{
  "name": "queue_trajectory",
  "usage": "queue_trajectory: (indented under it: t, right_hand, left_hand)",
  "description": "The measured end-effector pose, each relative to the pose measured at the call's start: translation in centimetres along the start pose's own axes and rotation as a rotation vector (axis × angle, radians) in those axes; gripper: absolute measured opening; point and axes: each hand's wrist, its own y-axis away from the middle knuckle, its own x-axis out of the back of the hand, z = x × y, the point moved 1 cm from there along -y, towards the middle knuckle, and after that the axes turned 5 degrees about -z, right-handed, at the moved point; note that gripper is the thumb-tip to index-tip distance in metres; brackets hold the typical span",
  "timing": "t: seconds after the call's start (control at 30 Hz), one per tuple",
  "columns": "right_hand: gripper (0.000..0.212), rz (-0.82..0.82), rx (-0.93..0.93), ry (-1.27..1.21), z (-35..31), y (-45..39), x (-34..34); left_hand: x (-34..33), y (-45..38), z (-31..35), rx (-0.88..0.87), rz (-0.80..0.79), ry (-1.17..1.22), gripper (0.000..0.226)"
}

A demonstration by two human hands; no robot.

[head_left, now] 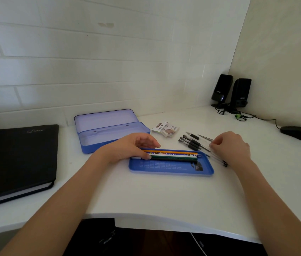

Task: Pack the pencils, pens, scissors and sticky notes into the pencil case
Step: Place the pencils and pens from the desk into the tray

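Head view. Rows of pale print on the blue tray [171, 168] were too small to read; script on the black notebook [16, 159] at 9 o'clock was illegible, as were the logos on the two speakers [231, 93] at 1 o'clock. The pencil case [109, 129] stood open on the table [146, 196] at 11 o'clock of the tray. The left hand [133, 146] lay palm down, fingers loosely curled over the pencils [171, 156] in the tray, grip uncertain. The right hand [229, 146], at 3 o'clock, pinched the clear barrels of the pens [194, 143]. An eraser pack [166, 129] lay at 12 o'clock.
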Motion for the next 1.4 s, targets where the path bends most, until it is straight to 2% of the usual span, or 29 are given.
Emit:
queue_trajectory:
  t: [0.1, 0.2, 0.3, 0.4, 0.53, 0.63, 0.7, 0.8, 0.9, 1.07, 1.17, 1.27, 1.4]
  right_hand:
    - [0.012, -0.018, 0.099, -0.342, -0.5, 0.6, 0.9]
    - [0.007, -0.196, 0.280, -0.551, -2.2, 2.1, 2.3]
    - [0.006, -0.422, 0.446, -0.505, -3.8, 3.6, 2.4]
    - [0.007, -0.549, 0.587, -0.415, -4.7, 4.5, 1.6]
    - [0.008, -0.537, 0.669, -0.329, -5.4, 4.6, 0.7]
    - [0.008, -0.540, 0.697, -0.307, -5.7, 4.6, -0.1]
    - [0.009, -0.533, 0.701, -0.324, -5.9, 4.7, -0.6]
    - [0.008, -0.473, 0.697, -0.332, -6.2, 4.8, -0.9]
    - [0.009, -0.422, 0.687, -0.320, -6.3, 4.9, -1.3]
    - [0.015, -0.391, 0.664, -0.343, -6.3, 4.6, -1.2]
    - [0.011, -0.170, 0.508, -0.394, -5.1, 3.0, -0.2]
    - [0.007, 0.057, 0.289, -0.273, -2.7, 1.6, 1.1]
    - [0.014, -0.022, 0.081, -0.087, -1.0, 0.9, 0.9]
  left_hand:
    - [0.1, 0.0, 0.0, -0.013, 0.026, 0.047, 0.025]
    - [0.2, -0.4, -0.4, -0.015, 0.192, 0.164, 0.016]
    - [0.4, -0.8, -0.6, 0.028, 0.315, 0.320, 0.022]
    - [0.3, -0.8, -0.5, 0.034, 0.263, 0.301, 0.029]
    - [0.0, -0.6, -0.3, 0.025, 0.191, 0.222, 0.030]
    - [0.1, -0.3, -0.4, 0.029, 0.145, 0.199, 0.022]
    - [0.2, -0.1, -0.3, 0.017, 0.082, 0.138, 0.019]
    - [0.2, 0.0, -0.1, 0.007, 0.003, 0.089, 0.043]
    - [0.1, 0.1, 0.0, 0.026, -0.070, -0.002, 0.055]
    - [0.1, 0.0, -0.1, 0.041, -0.126, -0.044, 0.056]
    - [0.1, 0.0, -0.1, 0.034, -0.124, -0.051, 0.056]
    - [0.0, 0.0, -0.1, 0.029, -0.118, -0.049, 0.055]
    - [0.1, 0.0, -0.2, 0.034, -0.109, -0.052, 0.054]
